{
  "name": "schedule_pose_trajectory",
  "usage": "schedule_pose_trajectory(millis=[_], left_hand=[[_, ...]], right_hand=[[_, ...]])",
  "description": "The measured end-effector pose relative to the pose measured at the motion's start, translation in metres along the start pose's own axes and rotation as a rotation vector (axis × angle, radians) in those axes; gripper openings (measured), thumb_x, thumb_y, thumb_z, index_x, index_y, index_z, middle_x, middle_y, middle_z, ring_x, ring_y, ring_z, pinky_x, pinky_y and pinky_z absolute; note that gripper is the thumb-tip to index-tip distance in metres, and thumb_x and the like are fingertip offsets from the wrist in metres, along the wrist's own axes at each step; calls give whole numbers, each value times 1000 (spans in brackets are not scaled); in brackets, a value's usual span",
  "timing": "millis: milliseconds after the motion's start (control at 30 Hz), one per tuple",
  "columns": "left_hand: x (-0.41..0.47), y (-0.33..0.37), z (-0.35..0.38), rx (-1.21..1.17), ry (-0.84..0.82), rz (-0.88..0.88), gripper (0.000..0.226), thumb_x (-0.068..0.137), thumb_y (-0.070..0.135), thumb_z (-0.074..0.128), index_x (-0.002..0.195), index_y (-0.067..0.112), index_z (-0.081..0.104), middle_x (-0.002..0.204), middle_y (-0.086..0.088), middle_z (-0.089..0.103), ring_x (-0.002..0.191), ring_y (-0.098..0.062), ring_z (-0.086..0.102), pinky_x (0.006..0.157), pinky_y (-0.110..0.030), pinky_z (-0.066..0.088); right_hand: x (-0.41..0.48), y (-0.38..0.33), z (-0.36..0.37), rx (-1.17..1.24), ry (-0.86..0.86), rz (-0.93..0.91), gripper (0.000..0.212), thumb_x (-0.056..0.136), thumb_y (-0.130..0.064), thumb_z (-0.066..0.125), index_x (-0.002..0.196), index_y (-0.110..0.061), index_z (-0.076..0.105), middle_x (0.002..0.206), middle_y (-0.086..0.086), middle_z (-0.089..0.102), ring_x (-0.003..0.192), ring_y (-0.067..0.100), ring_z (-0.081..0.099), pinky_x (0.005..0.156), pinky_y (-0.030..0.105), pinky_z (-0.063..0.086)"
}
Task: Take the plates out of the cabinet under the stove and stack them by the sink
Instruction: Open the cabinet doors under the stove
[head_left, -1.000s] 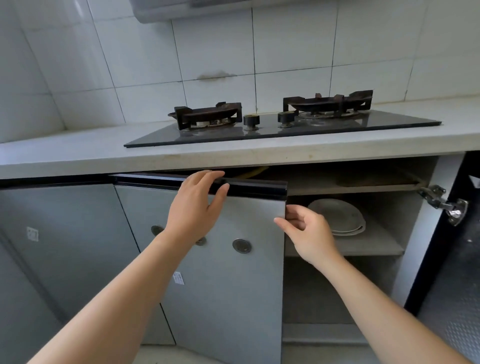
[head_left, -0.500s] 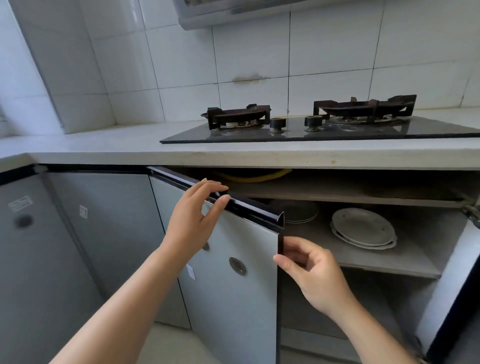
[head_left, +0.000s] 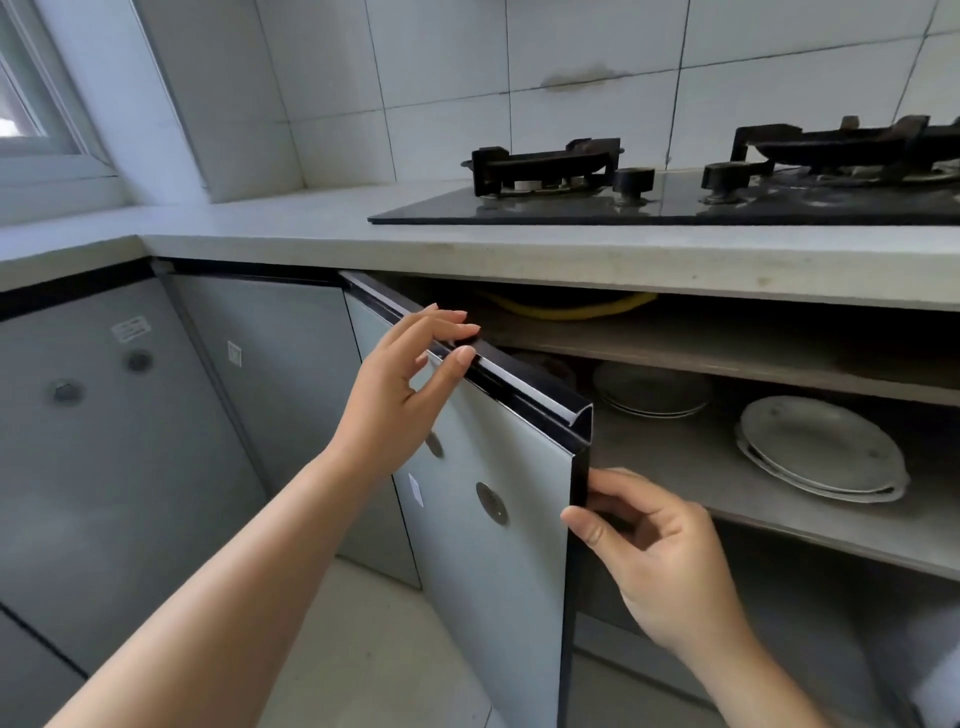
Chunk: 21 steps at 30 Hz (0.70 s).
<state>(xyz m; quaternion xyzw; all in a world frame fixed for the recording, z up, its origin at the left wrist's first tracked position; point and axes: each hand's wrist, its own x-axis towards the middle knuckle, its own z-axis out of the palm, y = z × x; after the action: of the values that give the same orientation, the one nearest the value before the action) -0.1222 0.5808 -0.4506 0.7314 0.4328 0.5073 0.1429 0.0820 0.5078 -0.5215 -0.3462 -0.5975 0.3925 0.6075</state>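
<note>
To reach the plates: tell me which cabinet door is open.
The door held by the left hand and right hand; the doors left of it are shut.

A single head-worn view is given, aimed forward and down, close on the cabinet door (head_left: 498, 582) — the stove (head_left: 670, 200) is framed at two o'clock.
</note>
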Motion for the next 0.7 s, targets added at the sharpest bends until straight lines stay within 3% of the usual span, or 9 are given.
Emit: schedule_pose_trajectory(millis=[200,400,533,700], left_hand=[[-19,9,-34,31,-62,-50,27,87,45,48,111,38,59,132,14,53,130,3,39,106,-37,40],[-46,29,-71,95,-117,-116,28,91,41,49,116,38,60,133,19,50,125,6,42,100,-19,40],[-60,38,-91,133,-113,-151,32,91,43,50,119,33,61,133,18,50,125,5,43,97,-18,43],[-77,44,-123,117,-109,-214,40,86,48,46,117,31,62,128,18,57,122,4,48,101,-20,40]], right_hand=[[-12,-1,30,99,-89,-44,29,63,-12,74,90,-21,75,87,-9,72,81,8,69,73,13,51],[-20,-4,59,178,-158,-87,34,61,-47,78,94,-39,73,94,-15,71,84,6,69,75,16,53],[-30,1,85,133,-224,-141,44,69,-18,79,109,-32,68,100,-12,69,91,11,68,82,25,54],[-41,8,128,115,-231,-193,49,72,-18,76,117,-32,63,105,-13,67,97,12,66,84,27,54]])
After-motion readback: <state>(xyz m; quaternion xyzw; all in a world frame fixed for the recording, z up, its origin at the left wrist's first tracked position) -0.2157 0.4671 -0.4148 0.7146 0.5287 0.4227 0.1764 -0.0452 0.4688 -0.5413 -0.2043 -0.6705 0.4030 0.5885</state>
